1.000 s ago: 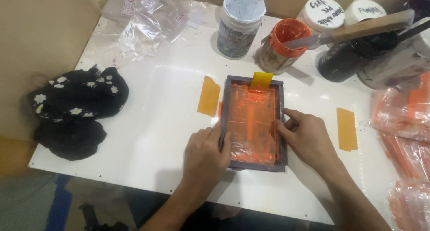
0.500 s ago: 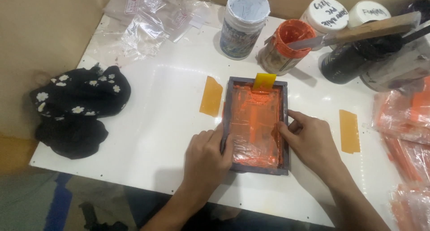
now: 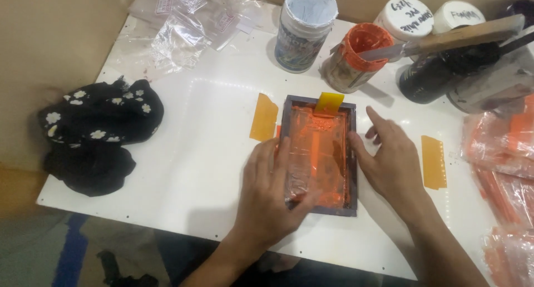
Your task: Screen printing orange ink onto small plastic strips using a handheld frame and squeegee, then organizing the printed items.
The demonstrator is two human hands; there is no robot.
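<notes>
Right hand [image 3: 392,164] newly lifted off frame [image 3: 320,153], grip spread; left hand [image 3: 272,189] flat on it; jar [image 3: 356,56] of orange ink.

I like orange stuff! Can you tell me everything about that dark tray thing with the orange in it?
The frame is a small dark rectangle with raised edges, lying flat on the white table. Its inside is smeared with wet-looking orange paint that shines. A little yellow scraper leans at its far edge. The left hand lies over its near left corner, thumb on the paint. The right hand rests against its right edge. A yellow tape strip sits just left of it.
</notes>
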